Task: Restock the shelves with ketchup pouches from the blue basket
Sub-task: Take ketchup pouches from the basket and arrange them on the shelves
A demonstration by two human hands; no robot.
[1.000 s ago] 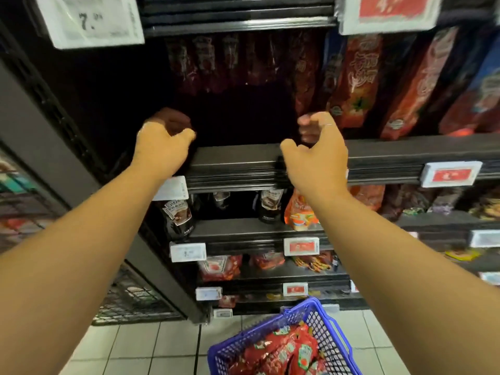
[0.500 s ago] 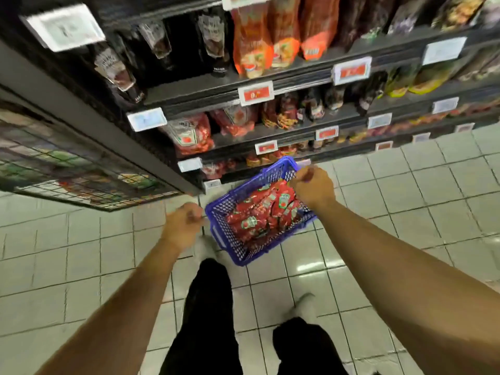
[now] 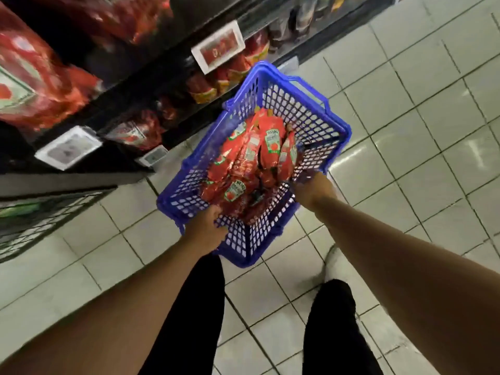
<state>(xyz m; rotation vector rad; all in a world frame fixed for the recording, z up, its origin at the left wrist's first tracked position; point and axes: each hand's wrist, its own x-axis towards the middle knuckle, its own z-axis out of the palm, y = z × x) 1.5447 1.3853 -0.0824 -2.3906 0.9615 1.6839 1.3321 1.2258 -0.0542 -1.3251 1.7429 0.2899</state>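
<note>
The blue basket (image 3: 293,102) is tilted above the tiled floor in front of me and holds several red ketchup pouches (image 3: 257,155) with green-and-white labels. My left hand (image 3: 205,230) grips the basket's near rim, fingers curled over the edge. On the right side rim, my right hand (image 3: 311,189) holds on, its fingertips blurred against the mesh. The shelves (image 3: 151,85) run along the upper left, stocked with red pouches.
Price tags (image 3: 217,47) hang on the shelf edges, another tag (image 3: 69,147) sits lower left. A dark wire rack (image 3: 40,212) stands at the left. White floor tiles (image 3: 433,131) spread to the right. My legs in black trousers (image 3: 194,307) are below the basket.
My hands left the upper shelf edge and came down to the basket. My view dropped from the shelves to the floor, and the basket is now closer and larger.
</note>
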